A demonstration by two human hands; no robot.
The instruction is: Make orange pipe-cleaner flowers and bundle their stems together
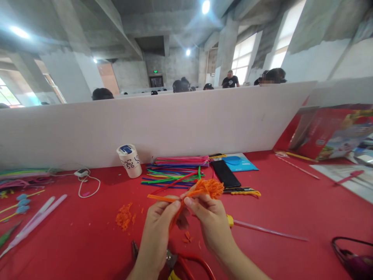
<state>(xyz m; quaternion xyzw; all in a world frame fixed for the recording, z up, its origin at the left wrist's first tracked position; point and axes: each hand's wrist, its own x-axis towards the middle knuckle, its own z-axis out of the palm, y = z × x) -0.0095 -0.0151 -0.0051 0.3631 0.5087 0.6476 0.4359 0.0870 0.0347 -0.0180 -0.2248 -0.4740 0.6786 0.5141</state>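
An orange bundle of fuzzy pipe cleaners (210,188) with a looped, tufted head sits in my right hand (214,216), whose fingers and thumb are closed round its base. My left hand (163,217) pinches an orange strand (161,198) that sticks out to the left. Both thumbs nearly meet at the gathered part, and more orange hangs down between the hands. Under my wrists lie pliers with red handles (198,264), partly hidden by my left forearm. Orange clippings (124,217) lie in a small heap on the red table, left of my hands.
Coloured pipe cleaners (175,175), a white patterned cup (129,161) and a black phone (225,174) stand or lie before a white partition (163,128). A glue gun's clear stick (271,230) is at right. Pink-white tools (37,225) lie left. People are beyond the partition.
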